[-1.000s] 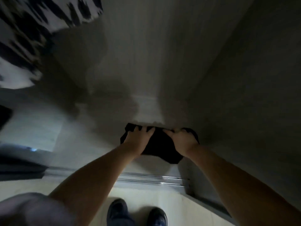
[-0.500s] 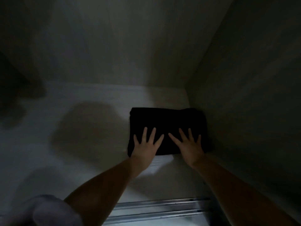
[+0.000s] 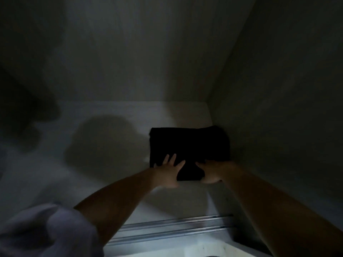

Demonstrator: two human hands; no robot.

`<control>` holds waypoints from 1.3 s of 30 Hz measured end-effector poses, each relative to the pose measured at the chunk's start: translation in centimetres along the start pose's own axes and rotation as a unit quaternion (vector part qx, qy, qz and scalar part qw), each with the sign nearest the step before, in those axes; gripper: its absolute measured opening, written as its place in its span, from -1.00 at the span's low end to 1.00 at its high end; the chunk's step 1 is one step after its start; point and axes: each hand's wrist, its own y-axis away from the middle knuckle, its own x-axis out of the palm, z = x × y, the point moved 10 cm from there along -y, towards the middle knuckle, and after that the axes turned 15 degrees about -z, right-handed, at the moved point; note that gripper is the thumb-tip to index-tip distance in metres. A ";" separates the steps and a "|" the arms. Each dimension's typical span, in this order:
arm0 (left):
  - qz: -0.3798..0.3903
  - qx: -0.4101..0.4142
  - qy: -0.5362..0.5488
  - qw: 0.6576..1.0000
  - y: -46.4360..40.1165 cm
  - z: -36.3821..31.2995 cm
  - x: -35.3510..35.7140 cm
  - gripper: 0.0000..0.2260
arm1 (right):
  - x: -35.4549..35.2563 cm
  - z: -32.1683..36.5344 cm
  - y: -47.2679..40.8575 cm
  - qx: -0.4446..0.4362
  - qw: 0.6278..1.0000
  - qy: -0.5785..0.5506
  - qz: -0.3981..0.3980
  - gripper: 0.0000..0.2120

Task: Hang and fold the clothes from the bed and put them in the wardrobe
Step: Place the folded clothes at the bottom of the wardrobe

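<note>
A grey sleeve is seen nearest, at lower left, w/ metal door tracks just beyond. Both bare forearms are stretched fwd into the wardrobe. The left hand is laid flat, fingers spread, on the near edge of the folded black garment; nothing is gripped. The right hand is rested on the same edge, blurred, so its grip can't be told. The garment is set on the wardrobe floor, against the right wall.
</note>
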 end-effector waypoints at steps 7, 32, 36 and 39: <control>-0.237 -0.037 0.049 0.969 9.1 -4.8 -22.9 -0.77 | -21.8 1.0 11.5 -0.007 0.959 -0.096 -0.268 -0.65; -0.394 0.065 -0.044 0.916 48.4 -17.6 -57.0 -0.85 | -49.0 1.2 57.3 0.088 0.880 -0.081 -0.460 -0.66; -0.399 0.133 -0.056 0.906 54.3 -19.7 -55.3 -0.83 | -45.0 3.7 63.8 0.148 0.871 -0.105 -0.457 -0.68; -0.388 0.176 -0.074 0.902 57.6 -22.2 -54.0 -0.80 | -41.7 4.9 68.9 0.175 0.864 -0.111 -0.459 -0.68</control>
